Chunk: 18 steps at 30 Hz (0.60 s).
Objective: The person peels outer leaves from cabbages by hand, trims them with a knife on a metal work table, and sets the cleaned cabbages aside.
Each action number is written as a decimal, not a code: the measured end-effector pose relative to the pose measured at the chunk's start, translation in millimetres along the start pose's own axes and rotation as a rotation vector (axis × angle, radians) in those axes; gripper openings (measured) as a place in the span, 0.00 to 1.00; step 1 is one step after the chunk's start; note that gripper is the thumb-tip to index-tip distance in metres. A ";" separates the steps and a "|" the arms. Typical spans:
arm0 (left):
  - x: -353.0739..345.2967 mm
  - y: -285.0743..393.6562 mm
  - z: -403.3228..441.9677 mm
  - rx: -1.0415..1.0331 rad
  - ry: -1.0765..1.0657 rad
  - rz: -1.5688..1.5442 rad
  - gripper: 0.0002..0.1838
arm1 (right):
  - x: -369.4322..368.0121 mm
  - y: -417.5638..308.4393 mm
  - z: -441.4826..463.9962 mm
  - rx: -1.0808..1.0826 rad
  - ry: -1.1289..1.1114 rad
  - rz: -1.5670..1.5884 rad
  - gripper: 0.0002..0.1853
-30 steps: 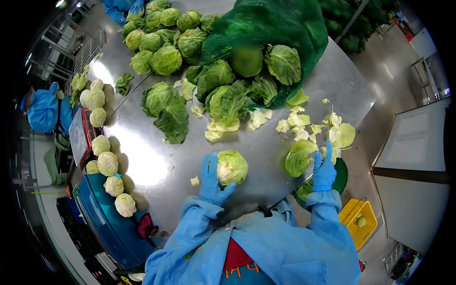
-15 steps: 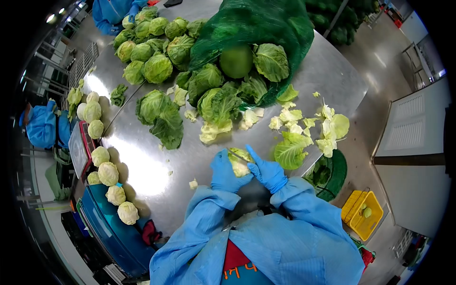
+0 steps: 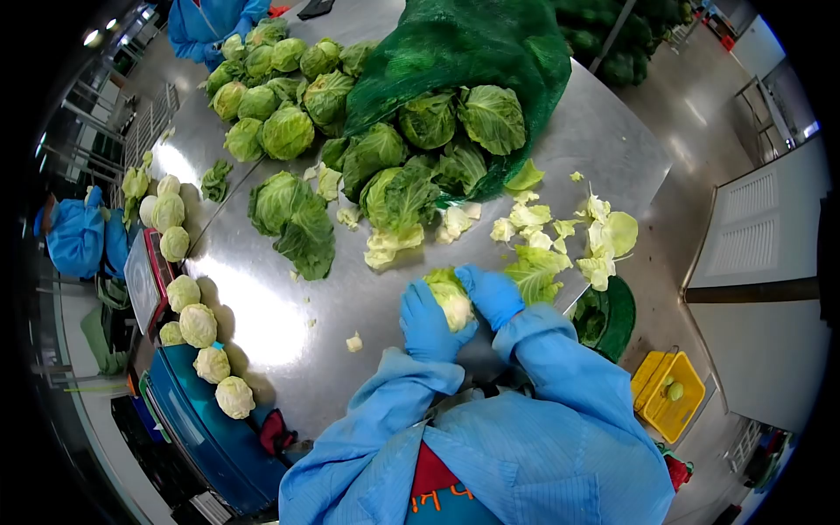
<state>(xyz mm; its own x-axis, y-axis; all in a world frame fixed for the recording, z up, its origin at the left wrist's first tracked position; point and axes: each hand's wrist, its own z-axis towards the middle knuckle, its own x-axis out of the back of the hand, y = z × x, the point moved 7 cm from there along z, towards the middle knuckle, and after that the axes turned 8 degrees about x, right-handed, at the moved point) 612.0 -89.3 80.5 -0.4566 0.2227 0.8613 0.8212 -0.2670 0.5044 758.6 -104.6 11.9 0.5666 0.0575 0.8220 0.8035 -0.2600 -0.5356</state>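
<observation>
I see a room with a grey, shiny floor, and one broad metal table (image 3: 350,236) filling the middle of the frame, a seam crossing its left part. Two other people in blue, one at upper left (image 3: 210,31) and one at far left (image 3: 74,236), are in my view. One green net bag (image 3: 464,52) lies at top centre, leafy cabbages (image 3: 492,120) at its mouth; left of it I count at least ten more in a heap (image 3: 288,131). One blue bin (image 3: 201,437) stands at lower left, one green basket (image 3: 621,319) right of centre, and yellow crates (image 3: 669,420) at lower right. I count nine pale heads (image 3: 198,325) along the table's left side. Below centre, near the table's front edge, is the cabbage (image 3: 453,306) between my two gloved hands: the left hand (image 3: 429,324) cups and grips its left side; the right hand (image 3: 492,297) curls against its right, and I can't tell whether those fingers grip anything. One small pale chunk (image 3: 354,342) lies left of them.
</observation>
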 end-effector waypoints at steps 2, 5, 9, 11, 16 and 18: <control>4.8 1.8 -9.8 -0.107 0.025 0.014 0.58 | 2.8 6.4 4.9 0.006 0.048 0.036 0.23; 13.8 -31.8 -20.9 -0.149 -0.011 -0.434 0.57 | 4.3 16.3 2.8 0.002 0.054 0.097 0.24; 6.8 -81.7 -40.8 -0.010 -0.090 -0.777 0.61 | 6.9 51.1 -24.6 -0.103 0.164 0.183 0.24; 11.1 -90.5 -46.0 0.098 -0.105 -0.794 0.63 | 8.8 73.8 -43.3 -0.227 0.173 0.179 0.24; 29.1 -55.7 -33.9 -0.167 0.043 -0.062 0.56 | 22.7 127.6 -92.2 -0.405 0.213 0.168 0.24; 12.8 -51.3 -20.2 -0.189 -0.075 -0.278 0.55 | 46.5 134.2 -112.9 -0.455 0.280 -0.003 0.25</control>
<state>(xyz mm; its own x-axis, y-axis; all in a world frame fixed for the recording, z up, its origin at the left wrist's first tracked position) 557.1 -91.8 66.8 -0.6221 0.3777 0.6858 0.5873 -0.3540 0.7278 872.2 -245.7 0.1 0.4443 -0.1845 0.8767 0.6088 -0.6557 -0.4465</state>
